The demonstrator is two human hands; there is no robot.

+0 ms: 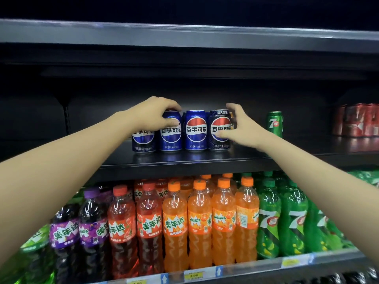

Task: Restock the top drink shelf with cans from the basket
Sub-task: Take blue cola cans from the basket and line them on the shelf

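Observation:
Several Pepsi cans stand in a row on the dark drink shelf [184, 160]. My left hand [152, 113] curls over the top of the second can from the left, a blue Pepsi can [170, 134], and covers part of the dark can [143, 140] at the row's left end. A blue can [195, 130] stands in the middle. My right hand [239, 126] reaches round the right side of the black Pepsi can [219, 132], thumb across its front. The basket is out of view.
A green 7up can [274, 124] stands alone to the right, and red cola cans [356, 119] sit at the far right. The shelf below holds rows of purple, red and orange Mirinda bottles [199, 220] and green 7up bottles [287, 218]. Another shelf edge [184, 35] runs overhead.

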